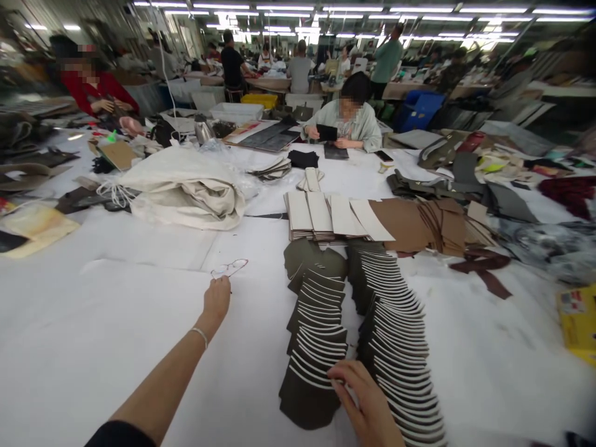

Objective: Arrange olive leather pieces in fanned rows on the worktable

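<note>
Left hand (218, 298): we pinch the glasses (229, 268), left of the frame's centre.
Right hand (358, 394): lower centre, at the dark pieces (319, 338); we cannot tell whether it grips one.

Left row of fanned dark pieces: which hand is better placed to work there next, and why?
Probably the right hand: it is at the edge of that row, while the left hand is at the glasses.
</note>
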A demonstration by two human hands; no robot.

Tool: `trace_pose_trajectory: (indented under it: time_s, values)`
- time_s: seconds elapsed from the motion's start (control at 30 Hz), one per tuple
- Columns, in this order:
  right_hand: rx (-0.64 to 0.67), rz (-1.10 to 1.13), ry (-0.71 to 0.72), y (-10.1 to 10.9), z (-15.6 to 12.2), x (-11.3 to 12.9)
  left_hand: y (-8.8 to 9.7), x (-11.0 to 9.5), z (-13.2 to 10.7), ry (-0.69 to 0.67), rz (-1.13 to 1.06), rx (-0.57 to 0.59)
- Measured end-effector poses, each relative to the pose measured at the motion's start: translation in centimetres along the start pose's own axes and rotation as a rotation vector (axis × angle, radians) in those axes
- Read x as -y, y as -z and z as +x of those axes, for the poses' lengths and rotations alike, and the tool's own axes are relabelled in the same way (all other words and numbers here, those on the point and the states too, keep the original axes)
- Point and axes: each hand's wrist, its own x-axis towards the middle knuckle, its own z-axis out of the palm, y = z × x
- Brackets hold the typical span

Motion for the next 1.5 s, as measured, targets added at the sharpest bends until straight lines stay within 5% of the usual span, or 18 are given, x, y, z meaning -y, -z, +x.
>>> trace_pose_trajectory:
  time_s: [0.17, 0.3, 0.37, 0.47, 0.57, 0.77, 1.1, 1.5]
  values:
    - [0.076, -0.255, 0.094, -1.2, -1.2, 0.0, -0.8, -1.3, -2.2, -0.014, -0.044, -0.026]
    - [0.033, -0.395, 0.128, -1.8, -1.9, -0.3, 1.3, -3.8, -8.4, -0.051, -0.134, -0.110]
    - [0.005, -0.430, 0.108, -2.3, -2.0, -0.4, 2.6, -6.0, -12.9, -0.336, -0.416, -0.234]
    - [-0.038, -0.433, 0.080, -3.0, -1.9, -0.4, 3.2, -9.7, -19.2, -0.740, -0.517, -0.179]
    - [-0.079, -0.412, 0.088, -3.2, -1.9, -0.3, 1.8, -12.4, -22.4, -0.738, -0.395, -0.190]
    - [-0.056, -0.346, 0.041, -1.5, -1.9, -0.3, -1.0, -13.4, -22.4, -0.645, -0.323, -0.306]
    - [-0.046, -0.367, 0.025, -1.1, -1.2, -0.3, 1.4, -14.0, -21.8, -0.653, -0.281, -0.242]
    - [-0.079, -0.415, 0.025, -0.4, 0.4, -1.0, 1.1, -14.0, -22.2, -0.640, -0.259, -0.251]
